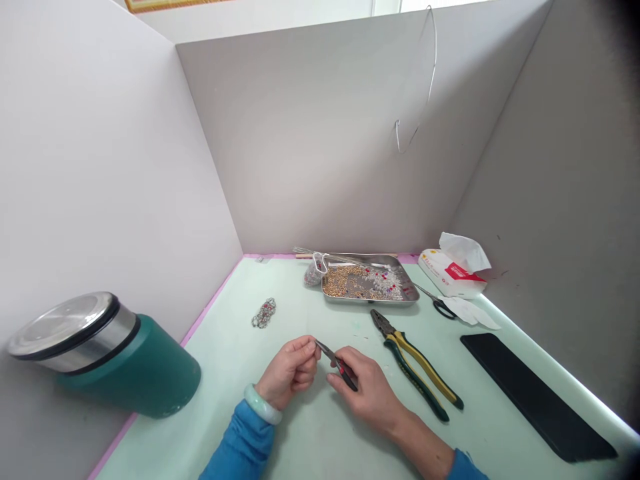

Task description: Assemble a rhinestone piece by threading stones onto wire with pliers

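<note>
My left hand (291, 370), with a pale green bangle (263, 405) at its wrist, is closed in a pinch. Whatever sits between its thumb and forefinger is too small to make out. In my right hand (370, 393) are small slim-nosed pliers (327, 352) with black and red handles. Their tip points left and meets the fingertips of my left hand. Both hands are over the front middle of the table. Beyond my left hand lies a small heap of beaded chain (264, 313). Larger pliers (407, 360) with green and yellow handles lie right of my right hand.
Gold, clear and red beads lie in a metal tray (370, 301), beside a small bag (313, 275). Scissors (443, 309), a tissue pack (447, 275) and a black flat object (535, 397) are at right. A green flask (135, 370) stands left. Grey panels (320, 147) enclose the table.
</note>
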`<state>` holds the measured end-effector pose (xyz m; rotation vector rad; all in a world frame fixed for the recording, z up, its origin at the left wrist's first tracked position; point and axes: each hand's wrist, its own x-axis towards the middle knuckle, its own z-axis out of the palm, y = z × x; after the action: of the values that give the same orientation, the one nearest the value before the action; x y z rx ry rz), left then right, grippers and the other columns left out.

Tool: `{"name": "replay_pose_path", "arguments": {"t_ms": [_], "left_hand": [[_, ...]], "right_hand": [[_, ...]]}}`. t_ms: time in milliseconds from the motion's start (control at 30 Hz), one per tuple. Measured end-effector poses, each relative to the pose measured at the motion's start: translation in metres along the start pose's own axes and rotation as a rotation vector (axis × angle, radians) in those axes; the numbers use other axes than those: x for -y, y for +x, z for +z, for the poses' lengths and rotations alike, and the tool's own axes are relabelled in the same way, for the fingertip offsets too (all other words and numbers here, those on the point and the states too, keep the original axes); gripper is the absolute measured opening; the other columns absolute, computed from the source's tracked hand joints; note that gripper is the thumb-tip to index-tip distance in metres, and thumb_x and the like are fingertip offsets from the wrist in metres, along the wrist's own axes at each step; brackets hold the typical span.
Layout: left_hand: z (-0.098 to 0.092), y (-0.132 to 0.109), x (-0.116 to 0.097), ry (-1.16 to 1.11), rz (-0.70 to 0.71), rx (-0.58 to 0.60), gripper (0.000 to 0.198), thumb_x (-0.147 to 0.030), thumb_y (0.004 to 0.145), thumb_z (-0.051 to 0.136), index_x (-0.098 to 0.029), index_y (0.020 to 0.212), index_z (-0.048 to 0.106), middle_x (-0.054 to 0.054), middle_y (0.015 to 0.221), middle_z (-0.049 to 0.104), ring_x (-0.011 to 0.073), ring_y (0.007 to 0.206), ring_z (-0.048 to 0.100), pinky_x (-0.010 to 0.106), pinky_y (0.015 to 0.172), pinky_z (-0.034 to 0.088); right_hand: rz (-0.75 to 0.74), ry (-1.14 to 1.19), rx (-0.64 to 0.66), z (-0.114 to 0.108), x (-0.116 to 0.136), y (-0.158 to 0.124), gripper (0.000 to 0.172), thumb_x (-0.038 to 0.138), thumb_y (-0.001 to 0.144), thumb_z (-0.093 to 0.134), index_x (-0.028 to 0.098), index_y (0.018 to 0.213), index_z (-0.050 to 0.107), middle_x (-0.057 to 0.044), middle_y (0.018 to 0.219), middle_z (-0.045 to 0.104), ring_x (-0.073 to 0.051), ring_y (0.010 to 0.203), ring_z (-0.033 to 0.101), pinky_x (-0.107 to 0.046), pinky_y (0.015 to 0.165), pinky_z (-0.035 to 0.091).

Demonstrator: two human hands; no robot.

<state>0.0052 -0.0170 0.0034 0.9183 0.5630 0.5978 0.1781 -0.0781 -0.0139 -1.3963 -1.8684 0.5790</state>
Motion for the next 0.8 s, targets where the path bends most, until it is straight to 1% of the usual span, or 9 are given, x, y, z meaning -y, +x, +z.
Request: {"name": "replay_pose_path", "arguments": {"t_ms": [167, 400, 533, 600, 733, 800], "left_hand": [[0.0014, 0.0003, -0.0001, 0.082, 0.025, -0.045, 0.027, -0.037, 0.086, 0.052, -0.017, 0.070, 0.043, -0.011, 0.049, 0.018, 0.0031, 0.040, 0.007, 0.017, 0.036, 0.006], [0.0024, 0.0017, -0.0021, 0.160, 0.042, -0.084, 0.028, -0.040, 0.084, 0.053, -0.017, 0.071, 0.045, -0.012, 0.048, 0.020, 0.0037, 0.041, 0.009, 0.019, 0.038, 0.008], [0.0046, 0.0042, -0.0006, 0.232, 0.043, -0.159, 0.030, -0.043, 0.082, 0.054, -0.017, 0.072, 0.045, -0.012, 0.048, 0.021, 0.0038, 0.041, 0.010, 0.019, 0.038, 0.008], [0.0058, 0.0053, 0.0007, 0.263, 0.053, -0.191, 0.030, -0.044, 0.082, 0.054, -0.017, 0.072, 0.046, -0.011, 0.048, 0.023, 0.0039, 0.041, 0.011, 0.020, 0.038, 0.007], [0.0080, 0.0054, 0.0004, 0.212, 0.060, -0.161, 0.029, -0.044, 0.083, 0.051, -0.016, 0.076, 0.048, -0.012, 0.048, 0.021, 0.0044, 0.042, 0.010, 0.020, 0.039, 0.009], [0.0093, 0.0044, -0.0013, 0.191, 0.045, -0.138, 0.029, -0.044, 0.085, 0.049, -0.015, 0.080, 0.050, -0.011, 0.050, 0.025, 0.0045, 0.042, 0.011, 0.020, 0.040, 0.010]], "right_hand": [[0.015, -0.008, 0.038, -0.0030, -0.0012, 0.0005, 0.011, 0.026, 0.082, 0.055, 0.019, 0.078, 0.047, 0.003, 0.070, 0.046, -0.012, 0.062, 0.042, -0.023, 0.058, 0.030], [0.018, -0.010, 0.043, -0.0008, -0.0010, 0.0006, 0.012, 0.024, 0.083, 0.051, 0.020, 0.075, 0.044, 0.003, 0.068, 0.045, -0.012, 0.061, 0.042, -0.023, 0.057, 0.029], [0.040, -0.073, 0.006, 0.0021, -0.0014, -0.0001, 0.011, 0.023, 0.083, 0.050, 0.020, 0.075, 0.044, 0.002, 0.070, 0.047, -0.013, 0.062, 0.042, -0.024, 0.058, 0.029], [0.069, -0.067, 0.002, 0.0028, -0.0011, 0.0001, 0.011, 0.023, 0.083, 0.050, 0.020, 0.074, 0.044, 0.002, 0.069, 0.047, -0.012, 0.061, 0.042, -0.024, 0.058, 0.029], [0.093, 0.023, 0.026, 0.0023, -0.0001, 0.0017, 0.014, 0.024, 0.083, 0.050, 0.020, 0.072, 0.044, 0.003, 0.065, 0.045, -0.012, 0.060, 0.042, -0.023, 0.057, 0.030], [0.094, 0.030, 0.010, 0.0019, -0.0003, 0.0021, 0.013, 0.024, 0.083, 0.051, 0.019, 0.073, 0.045, 0.003, 0.067, 0.046, -0.012, 0.061, 0.043, -0.023, 0.057, 0.031]]}}
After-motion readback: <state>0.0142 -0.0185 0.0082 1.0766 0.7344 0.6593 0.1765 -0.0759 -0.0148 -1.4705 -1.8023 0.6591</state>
